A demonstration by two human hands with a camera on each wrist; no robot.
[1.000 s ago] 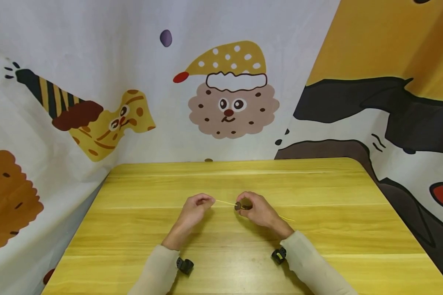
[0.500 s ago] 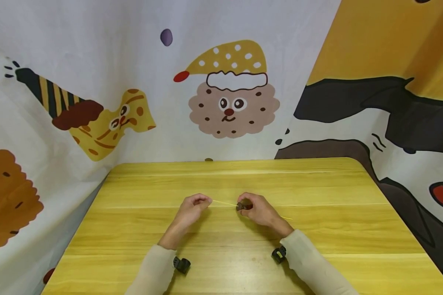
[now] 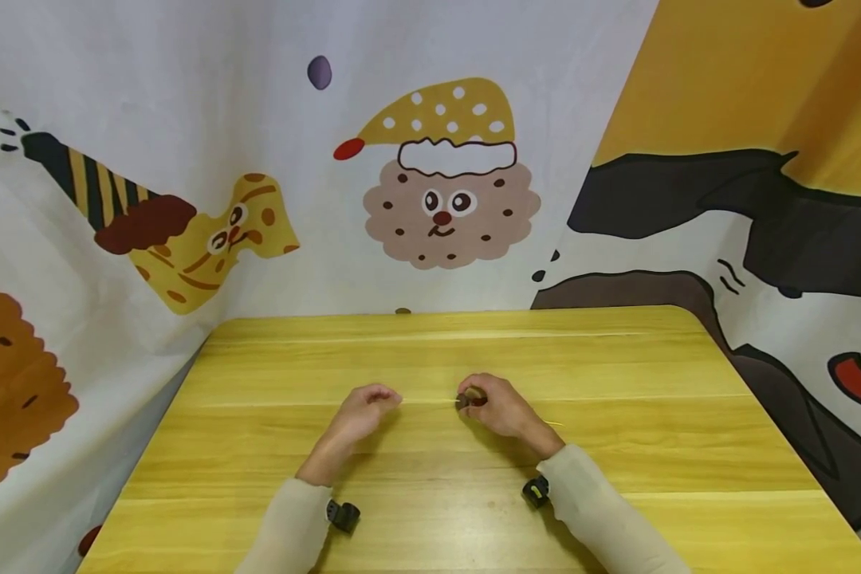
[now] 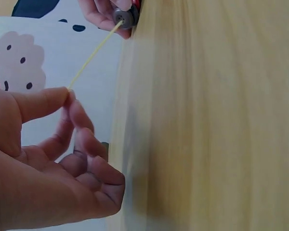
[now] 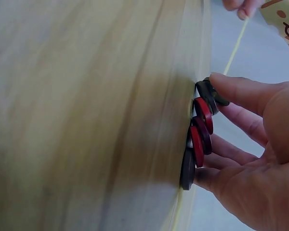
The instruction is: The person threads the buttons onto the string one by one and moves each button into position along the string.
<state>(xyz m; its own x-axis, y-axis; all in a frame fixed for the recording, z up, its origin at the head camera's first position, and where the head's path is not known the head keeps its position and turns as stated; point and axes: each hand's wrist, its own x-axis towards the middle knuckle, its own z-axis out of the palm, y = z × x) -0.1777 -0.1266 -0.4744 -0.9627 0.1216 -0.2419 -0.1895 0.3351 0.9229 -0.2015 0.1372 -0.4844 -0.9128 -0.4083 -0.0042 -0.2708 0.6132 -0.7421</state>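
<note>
Between thumb and forefinger, my left hand (image 3: 362, 410) pinches the end of a thin yellow string (image 4: 94, 55). The string runs taut to a dark button (image 4: 125, 18) with holes, where it enters the face. My right hand (image 3: 498, 405) grips the front of a row of several buttons (image 5: 202, 127), dark, red and purple, strung one behind another. Thumb and forefinger hold the foremost one in the right wrist view; the other fingers lie behind the row. A tail of the string (image 5: 176, 211) leaves the last dark button.
Both hands are over a yellow wood-grain table (image 3: 430, 510). Behind it hangs a white cloth (image 3: 273, 96) with cartoon prints. A small black camera (image 3: 343, 516) is strapped at the left wrist and another camera (image 3: 536, 492) at the right.
My left hand has moved left and slightly toward me, widening the gap to the right hand. The string's tail beyond the right hand shows shorter. The right hand has barely moved.
</note>
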